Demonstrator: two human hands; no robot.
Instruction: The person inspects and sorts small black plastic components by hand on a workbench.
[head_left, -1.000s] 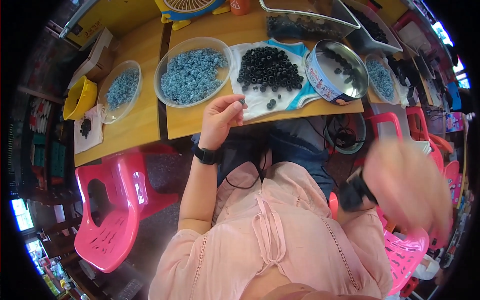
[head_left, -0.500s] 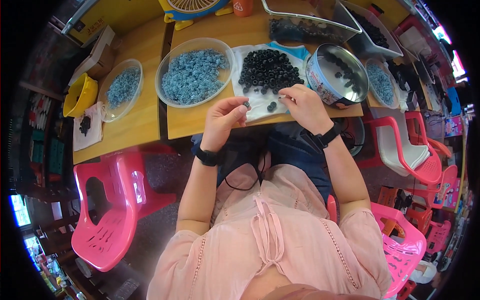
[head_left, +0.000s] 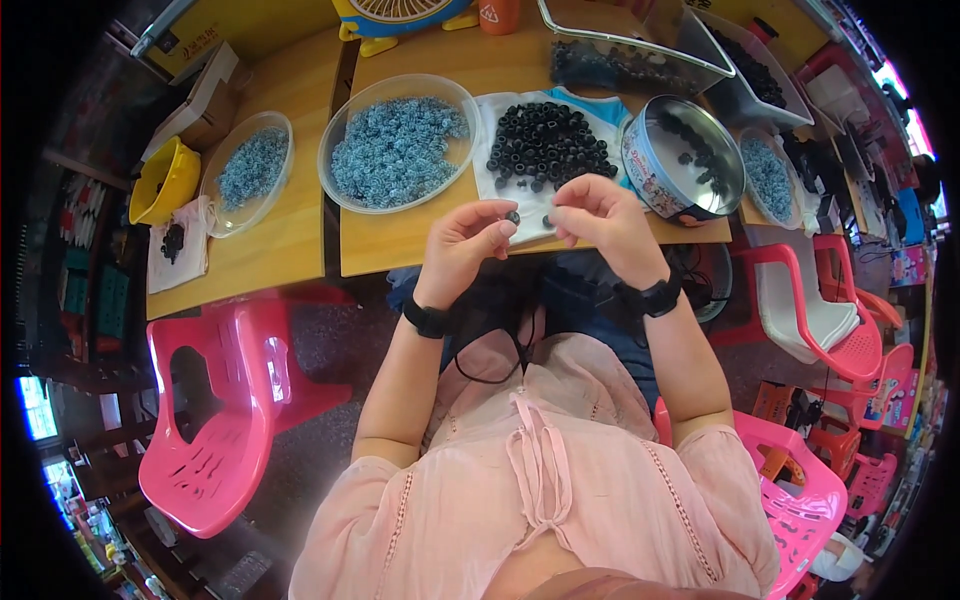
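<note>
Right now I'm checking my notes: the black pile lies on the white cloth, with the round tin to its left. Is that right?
No: the head view shows the round tin to the right of the black pile, which lies on the white cloth.

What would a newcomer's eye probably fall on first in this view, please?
Probably the bright pink plastic chair at the lower left. Next, on the wooden table, the black ring-shaped parts piled on a white cloth, and to their left the blue-grey pieces heaped in a clear round tub. Near the table's front edge, the left hand pinches a small dark piece, with the right hand close by.
</note>
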